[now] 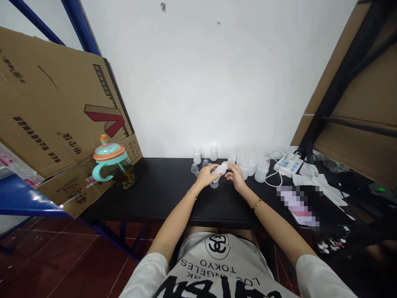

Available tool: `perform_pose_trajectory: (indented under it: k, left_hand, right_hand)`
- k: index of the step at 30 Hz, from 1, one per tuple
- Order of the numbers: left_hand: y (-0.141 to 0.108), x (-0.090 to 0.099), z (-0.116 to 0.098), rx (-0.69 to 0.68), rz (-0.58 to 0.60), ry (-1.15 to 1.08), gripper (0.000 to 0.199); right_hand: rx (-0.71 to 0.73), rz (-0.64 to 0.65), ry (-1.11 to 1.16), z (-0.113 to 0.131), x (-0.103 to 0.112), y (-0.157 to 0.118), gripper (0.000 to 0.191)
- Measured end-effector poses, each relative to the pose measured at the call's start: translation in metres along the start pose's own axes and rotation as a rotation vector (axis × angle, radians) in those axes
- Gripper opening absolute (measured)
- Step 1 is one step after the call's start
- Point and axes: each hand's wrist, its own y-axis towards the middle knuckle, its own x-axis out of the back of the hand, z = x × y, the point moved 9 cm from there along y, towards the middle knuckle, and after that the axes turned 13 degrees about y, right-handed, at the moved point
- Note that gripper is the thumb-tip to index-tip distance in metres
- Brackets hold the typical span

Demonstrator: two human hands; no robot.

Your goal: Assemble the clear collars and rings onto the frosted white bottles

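My left hand (206, 176) is wrapped round a translucent white bottle (221, 169), which lies tilted above the black table. At the bottle's upper right end, the fingers of my right hand (236, 176) are pinched on its tip. Clear caps (194, 168) stand just left of my hands, and another clear piece (214, 185) is on the table below the bottle. Behind stand two frosted bottles (214, 153) near the wall. To the right of my right hand is a cluster of several similar bottles (262, 170).
A glass pitcher (124, 171) with a turquoise lid stands at the left of the black table (155, 198). At the right lie a white power strip (288, 164) with a cable, white tissues (319, 184) and a blurred-out flat object (299, 207). Cardboard (56, 103) rises at the left.
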Motion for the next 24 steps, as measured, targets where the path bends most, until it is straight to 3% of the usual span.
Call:
perform_pose_trajectory:
  k: [13,24]
  left_hand:
    - [-0.0016,0.0044,-0.0076,0.008,-0.014,0.054,0.046]
    - [-0.0047,0.0006,-0.0008,0.066,-0.008,0.017,0.048]
  right_hand:
    - [-0.002,-0.018,-0.015,0.0004,0.003,0.0017,0.033]
    - [-0.059,-0.026,-0.028,-0.0054,0.0062,0.0018,0.036]
